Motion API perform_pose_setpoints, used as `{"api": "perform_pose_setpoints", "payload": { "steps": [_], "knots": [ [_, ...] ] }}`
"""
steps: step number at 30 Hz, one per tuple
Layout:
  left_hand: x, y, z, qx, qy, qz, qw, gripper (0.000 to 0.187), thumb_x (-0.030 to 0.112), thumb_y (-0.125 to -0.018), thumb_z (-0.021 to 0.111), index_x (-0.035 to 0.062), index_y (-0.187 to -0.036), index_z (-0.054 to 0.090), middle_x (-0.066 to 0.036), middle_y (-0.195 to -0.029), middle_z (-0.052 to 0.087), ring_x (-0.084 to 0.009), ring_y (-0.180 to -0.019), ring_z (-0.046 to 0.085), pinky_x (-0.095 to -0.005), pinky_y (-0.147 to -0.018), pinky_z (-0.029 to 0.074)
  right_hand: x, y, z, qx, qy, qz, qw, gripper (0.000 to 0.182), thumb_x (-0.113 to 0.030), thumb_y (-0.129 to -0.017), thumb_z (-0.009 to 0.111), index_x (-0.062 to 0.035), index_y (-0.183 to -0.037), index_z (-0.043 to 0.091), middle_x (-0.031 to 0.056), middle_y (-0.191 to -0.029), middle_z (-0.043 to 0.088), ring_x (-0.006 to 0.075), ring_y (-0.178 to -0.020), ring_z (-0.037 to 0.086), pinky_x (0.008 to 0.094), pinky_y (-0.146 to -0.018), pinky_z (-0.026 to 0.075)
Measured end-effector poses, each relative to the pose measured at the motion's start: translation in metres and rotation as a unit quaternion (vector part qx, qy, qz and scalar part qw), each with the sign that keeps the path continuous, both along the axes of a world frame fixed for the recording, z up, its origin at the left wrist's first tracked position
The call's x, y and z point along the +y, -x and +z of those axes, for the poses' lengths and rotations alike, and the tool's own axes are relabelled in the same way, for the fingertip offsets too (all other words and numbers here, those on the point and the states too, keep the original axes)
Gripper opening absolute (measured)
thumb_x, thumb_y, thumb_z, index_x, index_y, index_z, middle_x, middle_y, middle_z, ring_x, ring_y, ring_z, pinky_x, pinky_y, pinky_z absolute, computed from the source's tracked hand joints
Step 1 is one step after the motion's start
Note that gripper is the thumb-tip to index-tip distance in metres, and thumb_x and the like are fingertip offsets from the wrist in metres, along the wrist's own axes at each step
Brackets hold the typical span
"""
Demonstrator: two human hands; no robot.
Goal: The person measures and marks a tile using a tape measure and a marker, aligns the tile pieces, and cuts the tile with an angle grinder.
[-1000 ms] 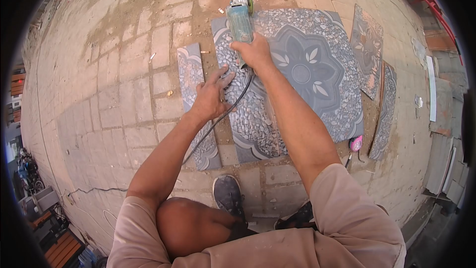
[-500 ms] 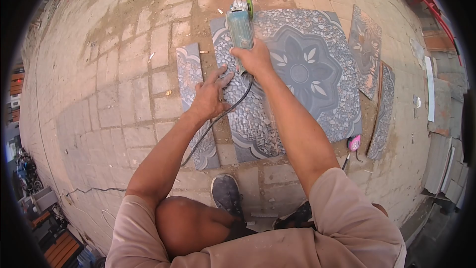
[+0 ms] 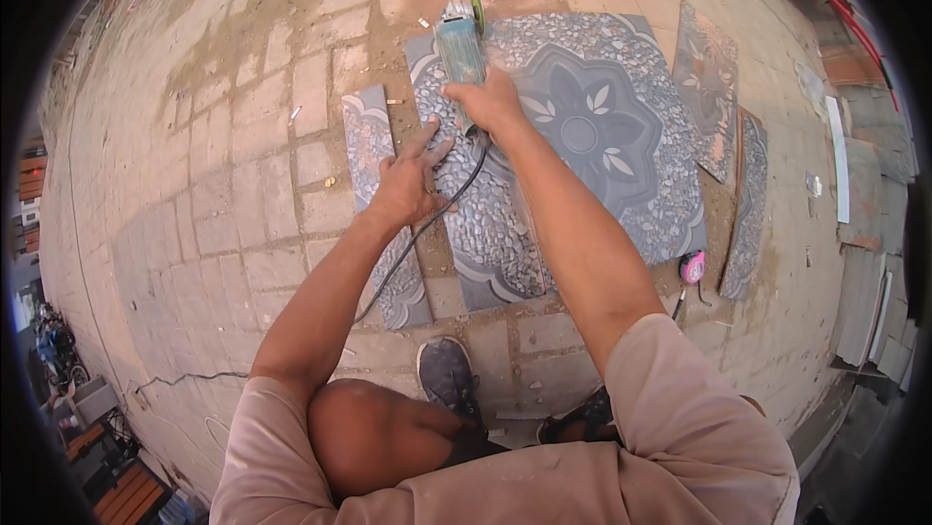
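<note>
Angle grinder (image 3: 459, 44), teal-bodied, lying along the left edge of a large patterned tile (image 3: 582, 136), green-rimmed disc (image 3: 478, 2) at the tile's far-left corner. Right hand (image 3: 490, 102) at the rear of the tool, grip clenched around the body, arm stretched forward. Left hand (image 3: 408, 185) released and flat, fingers spread, pressing down on the tile's left edge just behind the right hand. Black cord (image 3: 427, 234) trailing back from the tool, passing under the left wrist and across a narrow cut strip (image 3: 374, 185) of the same pattern, set just beside the tile's left edge on the paved ground (image 3: 243, 136). Compared with half a second ago: faint dust plume beyond the disc no longer visible, tool barely shifted, both hands in the same places. Likely meaning: disc no longer biting, or only lightly, with the cut line along the left edge reached at its far end; cut itself hidden under tool and hands. Two more patterned pieces (image 3: 707, 88) off the tile's right edge, a pink tape measure (image 3: 692, 268) at its near-right corner. Bent knee and dusty shoe (image 3: 445, 374) near the tile's near edge.
</note>
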State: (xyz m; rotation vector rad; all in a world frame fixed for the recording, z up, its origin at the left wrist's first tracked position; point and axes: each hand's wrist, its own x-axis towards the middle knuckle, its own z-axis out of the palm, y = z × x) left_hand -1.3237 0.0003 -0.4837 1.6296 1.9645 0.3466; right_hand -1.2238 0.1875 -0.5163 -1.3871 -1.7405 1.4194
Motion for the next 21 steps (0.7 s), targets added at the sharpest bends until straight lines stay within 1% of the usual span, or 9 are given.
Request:
{"api": "perform_pose_setpoints", "payload": {
  "steps": [2, 3, 4, 6, 9, 12, 14, 18, 21],
  "knots": [
    [0.001, 0.003, -0.001, 0.005, 0.001, -0.02, 1.0, 0.107, 0.021, -0.06, 0.097, 0.0227, -0.156, 0.048, -0.003, -0.172, 0.025, -0.0299, -0.152, 0.036, -0.0575, -0.116, 0.034, -0.002, -0.003, 0.0, 0.005, -0.002, 0.001, 1.0, 0.031, -0.015, -0.076, 0.078, 0.0045, -0.099, 0.072, 0.0146, -0.082, 0.073, 0.0229, -0.058, 0.069, 0.0376, -0.053, 0.054],
    [0.001, 0.004, -0.001, 0.006, 0.0, -0.018, 1.0, 0.107, 0.021, -0.06, 0.097, 0.0227, -0.156, 0.048, -0.003, -0.172, 0.025, -0.0299, -0.152, 0.036, -0.0575, -0.116, 0.034, -0.003, -0.005, 0.001, 0.007, -0.003, 0.002, 1.0, 0.031, -0.015, -0.076, 0.078, 0.0045, -0.099, 0.072, 0.0145, -0.082, 0.073, 0.0227, -0.059, 0.069, 0.0376, -0.053, 0.054],
    [0.001, 0.007, -0.002, -0.001, 0.006, -0.025, 1.0, 0.106, 0.02, -0.062, 0.096, 0.0228, -0.156, 0.048, -0.004, -0.172, 0.025, -0.0299, -0.152, 0.036, -0.0577, -0.117, 0.034, -0.005, -0.008, 0.005, 0.006, 0.032, 0.012, 0.999, 0.047, -0.024, -0.072, 0.08, 0.0063, -0.107, 0.07, 0.0219, -0.098, 0.072, 0.0314, -0.084, 0.069, 0.0405, -0.074, 0.054],
    [0.002, 0.009, -0.004, -0.007, 0.013, -0.031, 0.999, 0.104, 0.019, -0.063, 0.095, 0.0229, -0.156, 0.048, -0.005, -0.172, 0.025, -0.03, -0.153, 0.036, -0.0579, -0.117, 0.033, -0.007, -0.01, 0.011, 0.006, 0.066, 0.023, 0.998, 0.064, -0.033, -0.069, 0.083, 0.0081, -0.115, 0.069, 0.0293, -0.114, 0.072, 0.0402, -0.11, 0.07, 0.0434, -0.094, 0.054],
    [0.002, 0.011, -0.009, -0.018, -0.001, -0.036, 0.999, 0.1, 0.021, -0.066, 0.094, 0.0231, -0.155, 0.049, -0.003, -0.172, 0.024, -0.0289, -0.152, 0.036, -0.0594, -0.116, 0.034, -0.01, -0.012, 0.011, -0.01, 0.067, 0.023, 0.997, 0.061, -0.032, -0.069, 0.082, 0.0061, -0.115, 0.07, 0.0282, -0.114, 0.072, 0.0397, -0.109, 0.07, 0.043, -0.094, 0.054],
    [0.003, 0.01, -0.007, -0.011, 0.007, -0.032, 0.999, 0.101, 0.022, -0.064, 0.095, 0.023, -0.155, 0.05, -0.004, -0.171, 0.025, -0.029, -0.151, 0.036, -0.0584, -0.116, 0.034, -0.017, -0.018, 0.015, 0.032, 0.06, 0.033, 0.997, 0.061, -0.032, -0.069, 0.082, 0.0064, -0.114, 0.069, 0.0285, -0.113, 0.072, 0.0401, -0.108, 0.07, 0.043, -0.093, 0.054],
    [0.004, 0.011, -0.01, -0.017, -0.003, -0.032, 0.999, 0.102, 0.023, -0.062, 0.096, 0.0228, -0.154, 0.051, -0.004, -0.171, 0.027, -0.0293, -0.151, 0.037, -0.0576, -0.116, 0.033, -0.025, -0.027, 0.033, 0.02, 0.029, 0.05, 0.998, 0.06, -0.031, -0.069, 0.082, 0.0073, -0.114, 0.069, 0.0289, -0.112, 0.072, 0.0406, -0.107, 0.07, 0.0433, -0.093, 0.054],
    [0.003, 0.01, -0.008, -0.017, -0.002, -0.028, 0.999, 0.102, 0.023, -0.061, 0.096, 0.0226, -0.153, 0.052, -0.004, -0.17, 0.028, -0.0293, -0.151, 0.037, -0.0572, -0.116, 0.033, -0.027, -0.024, 0.014, 0.02, 0.047, 0.018, 0.999, 0.06, -0.031, -0.069, 0.081, 0.0076, -0.113, 0.068, 0.029, -0.11, 0.072, 0.0407, -0.106, 0.071, 0.0437, -0.092, 0.054],
    [0.003, 0.01, -0.008, -0.014, -0.004, -0.027, 1.0, 0.102, 0.022, -0.061, 0.096, 0.0219, -0.153, 0.053, -0.004, -0.17, 0.028, -0.0294, -0.151, 0.037, -0.0566, -0.116, 0.033, -0.03, -0.026, 0.012, 0.017, 0.053, 0.018, 0.998, 0.059, -0.03, -0.069, 0.081, 0.0077, -0.113, 0.068, 0.0291, -0.109, 0.072, 0.0405, -0.106, 0.071, 0.0439, -0.092, 0.054]
  ]
}}
